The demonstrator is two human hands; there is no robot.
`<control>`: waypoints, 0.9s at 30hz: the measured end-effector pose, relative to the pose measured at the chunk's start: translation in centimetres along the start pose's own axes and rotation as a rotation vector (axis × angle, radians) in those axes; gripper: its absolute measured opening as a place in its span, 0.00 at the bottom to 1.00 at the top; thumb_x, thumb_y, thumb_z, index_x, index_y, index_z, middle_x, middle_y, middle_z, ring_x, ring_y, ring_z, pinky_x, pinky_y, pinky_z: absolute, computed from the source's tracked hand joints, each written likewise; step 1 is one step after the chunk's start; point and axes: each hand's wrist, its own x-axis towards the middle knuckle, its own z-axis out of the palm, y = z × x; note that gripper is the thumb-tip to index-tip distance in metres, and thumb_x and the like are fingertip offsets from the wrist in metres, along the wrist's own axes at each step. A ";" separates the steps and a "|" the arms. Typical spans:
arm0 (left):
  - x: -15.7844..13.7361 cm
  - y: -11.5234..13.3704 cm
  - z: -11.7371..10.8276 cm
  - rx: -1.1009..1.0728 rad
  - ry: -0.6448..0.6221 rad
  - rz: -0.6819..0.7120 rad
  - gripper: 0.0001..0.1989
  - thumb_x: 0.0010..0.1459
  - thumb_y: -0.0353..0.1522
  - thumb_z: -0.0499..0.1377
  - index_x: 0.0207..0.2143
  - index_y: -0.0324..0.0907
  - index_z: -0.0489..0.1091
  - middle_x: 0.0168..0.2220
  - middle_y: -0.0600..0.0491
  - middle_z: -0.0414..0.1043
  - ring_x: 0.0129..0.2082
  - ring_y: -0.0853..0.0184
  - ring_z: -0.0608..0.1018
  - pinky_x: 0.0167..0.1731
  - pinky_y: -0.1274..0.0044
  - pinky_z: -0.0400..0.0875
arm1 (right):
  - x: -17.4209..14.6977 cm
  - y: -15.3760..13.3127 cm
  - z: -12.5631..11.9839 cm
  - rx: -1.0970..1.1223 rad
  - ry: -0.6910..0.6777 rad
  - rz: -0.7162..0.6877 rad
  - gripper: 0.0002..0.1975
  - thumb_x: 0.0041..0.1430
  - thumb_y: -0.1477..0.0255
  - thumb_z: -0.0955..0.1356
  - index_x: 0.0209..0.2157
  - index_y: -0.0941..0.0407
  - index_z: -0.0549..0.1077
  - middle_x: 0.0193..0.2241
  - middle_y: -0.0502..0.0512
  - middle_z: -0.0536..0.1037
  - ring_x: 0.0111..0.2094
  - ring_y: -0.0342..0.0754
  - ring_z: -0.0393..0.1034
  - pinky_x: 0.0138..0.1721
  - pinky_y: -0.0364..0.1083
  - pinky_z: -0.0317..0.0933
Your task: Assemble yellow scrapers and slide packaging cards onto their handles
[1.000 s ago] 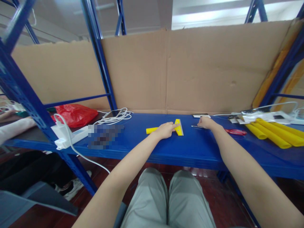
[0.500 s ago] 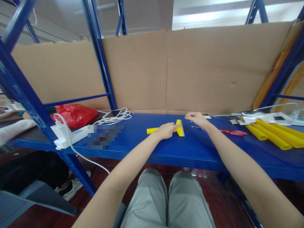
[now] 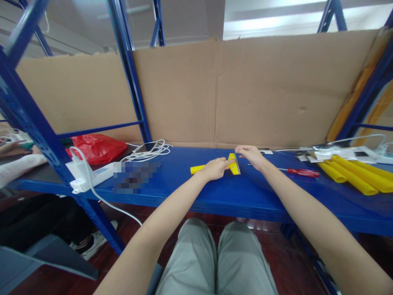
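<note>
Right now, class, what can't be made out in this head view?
Head view:
Yellow T-shaped scraper: mid-handle, hidden by the left hand.
Red-handled metal screwdriver: mid-shaft, hidden by the right forearm.
Right hand: whatever it may pinch, too small.
Co-worker's white sleeve: rest, cut off by left edge.
Pixelated dark patch: contents, blurred.

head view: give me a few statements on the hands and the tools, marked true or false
1. The left hand holds the yellow scraper. True.
2. The yellow scraper's handle points to the right. False: it points to the left, with the wide head at the right.
3. A red-handled screwdriver lies on the blue bench, between the yellow scraper and the yellow tubes. True.
4. The right hand is by the head of the yellow scraper. True.
5. The right hand grips the red-handled screwdriver. False: the tool lies on the bench.
</note>
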 end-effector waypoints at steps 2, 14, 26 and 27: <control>0.0 0.1 -0.2 -0.004 0.032 -0.020 0.24 0.66 0.29 0.46 0.64 0.44 0.57 0.46 0.47 0.69 0.48 0.62 0.73 0.48 0.73 0.67 | 0.2 -0.1 -0.2 0.064 0.051 0.014 0.09 0.45 0.67 0.69 0.27 0.57 0.77 0.39 0.57 0.80 0.42 0.48 0.71 0.36 0.44 0.65; -0.1 0.4 -0.4 -0.015 0.174 -0.087 0.23 0.68 0.32 0.44 0.64 0.43 0.51 0.51 0.45 0.66 0.51 0.61 0.72 0.49 0.71 0.68 | 0.2 -0.1 -0.4 0.135 0.102 0.043 0.10 0.44 0.66 0.70 0.27 0.58 0.75 0.41 0.59 0.79 0.46 0.51 0.71 0.36 0.44 0.66; 0.0 0.5 -0.4 -0.111 0.179 -0.099 0.21 0.65 0.27 0.47 0.60 0.38 0.60 0.63 0.43 0.57 0.56 0.61 0.71 0.54 0.72 0.66 | 0.2 -0.2 -0.4 0.240 0.158 0.094 0.03 0.41 0.72 0.72 0.22 0.56 0.75 0.31 0.55 0.79 0.39 0.48 0.71 0.33 0.43 0.64; 0.0 0.4 -0.3 -0.128 0.191 -0.106 0.21 0.65 0.26 0.47 0.60 0.38 0.61 0.62 0.44 0.59 0.57 0.61 0.70 0.55 0.72 0.65 | 0.2 -0.2 -0.3 0.243 0.160 0.097 0.03 0.41 0.72 0.72 0.22 0.56 0.75 0.31 0.55 0.79 0.39 0.48 0.71 0.33 0.43 0.63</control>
